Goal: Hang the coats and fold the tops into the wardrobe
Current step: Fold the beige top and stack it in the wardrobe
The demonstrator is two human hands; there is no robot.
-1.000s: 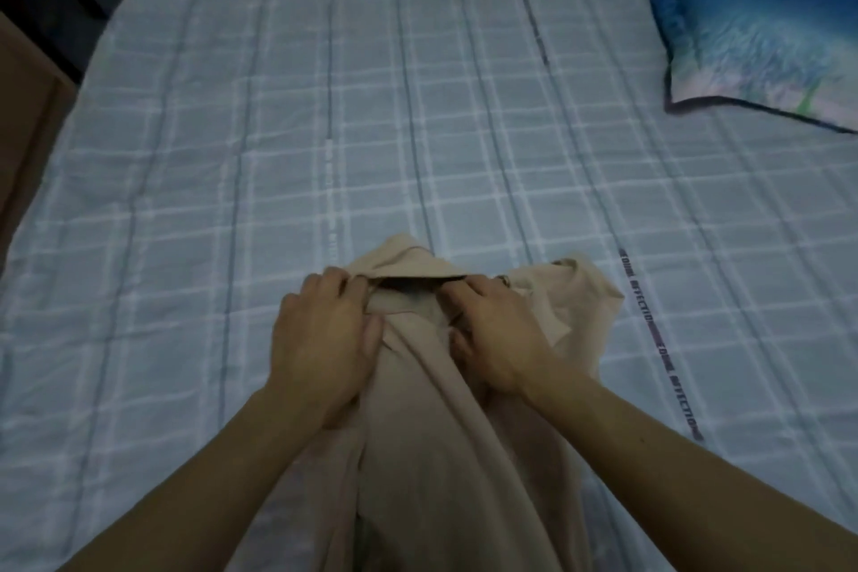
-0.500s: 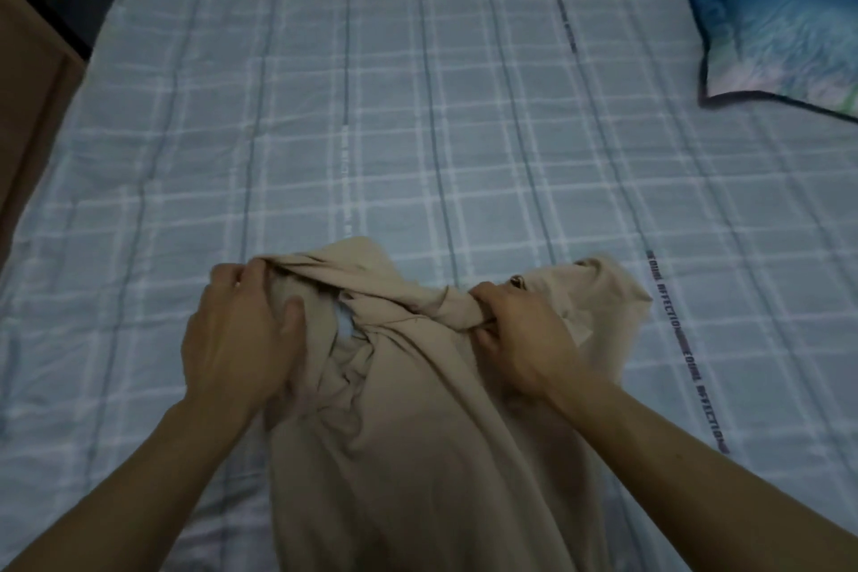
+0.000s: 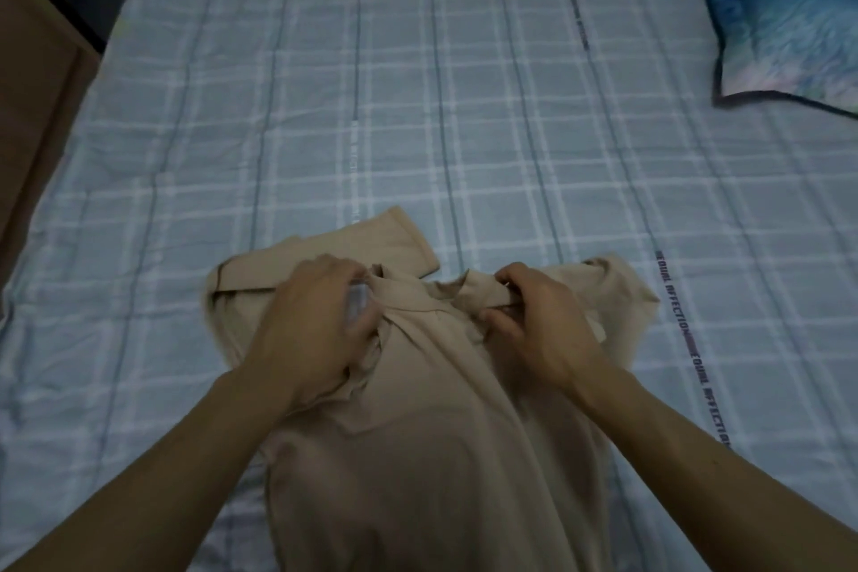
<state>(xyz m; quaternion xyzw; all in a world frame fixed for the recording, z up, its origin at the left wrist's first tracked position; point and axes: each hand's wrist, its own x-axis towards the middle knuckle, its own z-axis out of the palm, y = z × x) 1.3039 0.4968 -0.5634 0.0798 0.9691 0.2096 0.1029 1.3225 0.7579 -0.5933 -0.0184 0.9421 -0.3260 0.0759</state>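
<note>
Spread wider than half a second ago, a beige top (image 3: pixel 418 455) now shows one short sleeve (image 3: pixel 385 242) laid flat and pointing up and to the left, and the left hand (image 3: pixel 311 330) has come in from the garment's left edge to bunched cloth just left of the collar.

A bed (image 3: pixel 464 84) covered in a pale blue checked sheet fills nearly the whole view and carries the garment, which lies lengthwise on the near half, its collar end farthest from the person and its body running down out of the bottom of the view. A blue patterned quilt (image 3: pixel 789 5) sits at the far right corner of the bed, well apart from the top. A brown wooden panel (image 3: pixel 32 107) stands along the bed's left edge. A dark line of printed lettering (image 3: pixel 673 297) on the sheet runs just beside the garment's right shoulder.

Both hands rest on the top's upper part. The left hand's fingers are curled into the fabric, gripping it. The right hand (image 3: pixel 534 325) pinches the collar band between thumb and fingers.
</note>
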